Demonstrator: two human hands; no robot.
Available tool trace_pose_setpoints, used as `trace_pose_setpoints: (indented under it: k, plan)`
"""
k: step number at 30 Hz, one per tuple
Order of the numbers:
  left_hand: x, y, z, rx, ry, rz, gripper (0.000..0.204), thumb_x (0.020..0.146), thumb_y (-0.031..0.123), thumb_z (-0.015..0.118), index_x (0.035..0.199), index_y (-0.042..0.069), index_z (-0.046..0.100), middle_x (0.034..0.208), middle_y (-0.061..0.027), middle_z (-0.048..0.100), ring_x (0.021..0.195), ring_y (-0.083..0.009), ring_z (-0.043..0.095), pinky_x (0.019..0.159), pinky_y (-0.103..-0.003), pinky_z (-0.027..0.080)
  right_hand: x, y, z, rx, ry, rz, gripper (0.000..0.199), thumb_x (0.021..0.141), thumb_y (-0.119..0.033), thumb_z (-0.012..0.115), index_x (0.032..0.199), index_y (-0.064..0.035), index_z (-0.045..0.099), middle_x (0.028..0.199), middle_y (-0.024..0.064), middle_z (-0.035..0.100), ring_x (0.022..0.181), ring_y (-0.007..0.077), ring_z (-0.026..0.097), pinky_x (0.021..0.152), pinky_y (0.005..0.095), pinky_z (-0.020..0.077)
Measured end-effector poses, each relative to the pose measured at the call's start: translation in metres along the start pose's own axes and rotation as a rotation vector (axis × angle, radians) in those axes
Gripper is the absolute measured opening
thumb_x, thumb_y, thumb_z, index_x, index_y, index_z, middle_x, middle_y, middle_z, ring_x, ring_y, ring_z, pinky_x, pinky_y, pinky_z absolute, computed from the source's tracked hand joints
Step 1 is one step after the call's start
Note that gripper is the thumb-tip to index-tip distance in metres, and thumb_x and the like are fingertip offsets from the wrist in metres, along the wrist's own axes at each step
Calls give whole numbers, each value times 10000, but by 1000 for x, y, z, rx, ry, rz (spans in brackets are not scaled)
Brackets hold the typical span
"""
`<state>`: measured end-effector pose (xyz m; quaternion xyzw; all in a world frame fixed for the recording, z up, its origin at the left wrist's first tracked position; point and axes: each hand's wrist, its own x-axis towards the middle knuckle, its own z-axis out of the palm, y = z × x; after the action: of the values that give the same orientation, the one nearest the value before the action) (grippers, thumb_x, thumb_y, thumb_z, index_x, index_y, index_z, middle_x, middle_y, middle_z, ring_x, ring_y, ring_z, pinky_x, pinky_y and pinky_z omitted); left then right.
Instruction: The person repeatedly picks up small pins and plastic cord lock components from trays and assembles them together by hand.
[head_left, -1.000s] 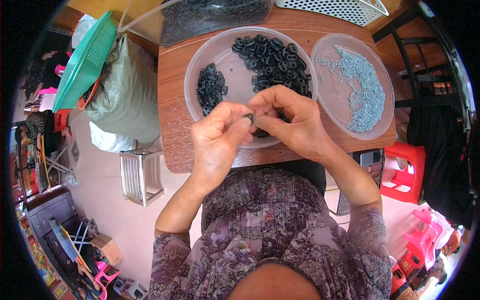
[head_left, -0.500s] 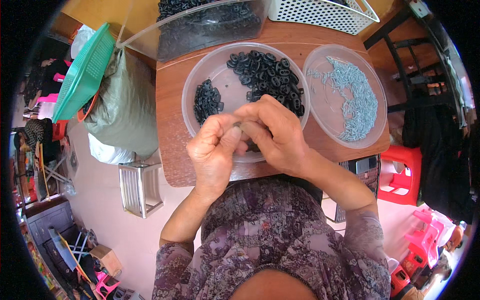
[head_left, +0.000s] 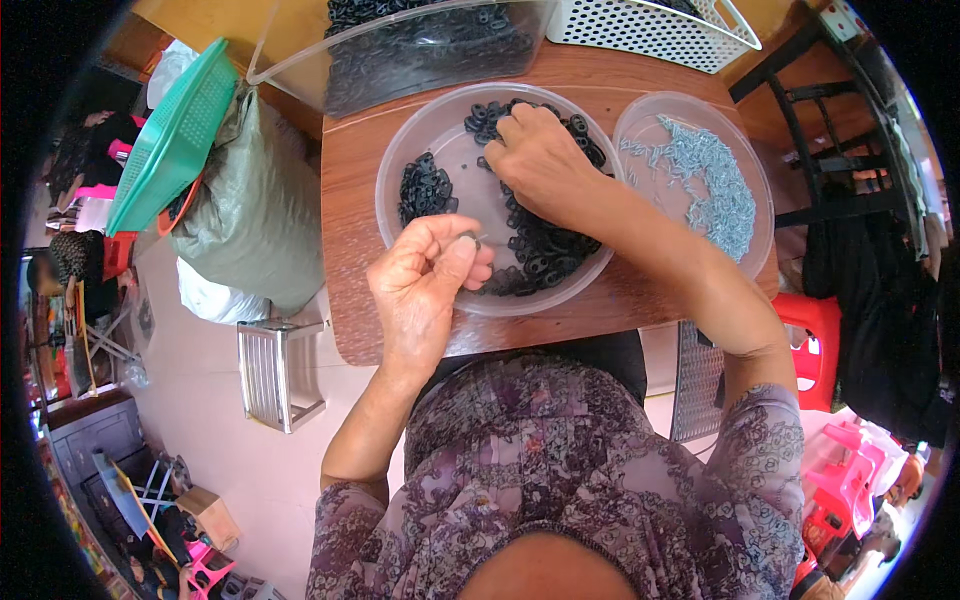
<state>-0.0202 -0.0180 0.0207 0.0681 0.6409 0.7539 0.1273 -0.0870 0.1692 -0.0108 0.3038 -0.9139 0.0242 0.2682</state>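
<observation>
My left hand (head_left: 425,280) is raised over the near-left rim of a round clear plastic tub (head_left: 388,185). Thumb and forefinger pinch a small dark piece (head_left: 471,237), mostly covered by the fingers. Over the far side of the tub, my right hand (head_left: 545,160) reaches down into a large pile of black oval plastic parts with holes (head_left: 545,255). Its fingers are curled together, and whatever lies between them is hidden. A smaller heap of black parts (head_left: 424,188) lies at the tub's left. On the right, a shallow clear dish (head_left: 650,200) holds many small silvery screw-like pieces (head_left: 722,195).
Behind the tub stand a clear bin (head_left: 430,75) of black parts and a white perforated basket (head_left: 640,38). The wooden table (head_left: 350,300) has a large grey-green sack (head_left: 250,210) and a green basket (head_left: 170,140) to its left. A metal stool (head_left: 275,380) and red stool (head_left: 812,345) flank me.
My hands were together over the tub's near side. My right hand has moved away and forward into the black parts; my left stays near its place, still pinching.
</observation>
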Motion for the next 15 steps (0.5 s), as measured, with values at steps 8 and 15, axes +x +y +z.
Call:
trace_pose_setpoints:
  k: [8, 15]
  plan:
    - [1, 0, -2, -40, -16, -24, 147, 850, 48, 568, 965, -45, 576, 765, -103, 630, 620, -112, 581, 567, -211, 467, 5, -1, 3, 48, 34, -26, 62, 616, -93, 582, 634, -35, 596, 647, 114, 563, 698, 267, 549, 606, 360, 435]
    - [0, 1, -6, -49, 35, -33, 146, 843, 41, 577, 959, -48, 578, 755, -109, 630, 597, -116, 580, 560, -212, 470, 2, -3, 1, 247, -8, 78, 80, 586, -53, 615, 655, -23, 589, 725, 149, 575, 752, 306, 552, 659, 406, 458]
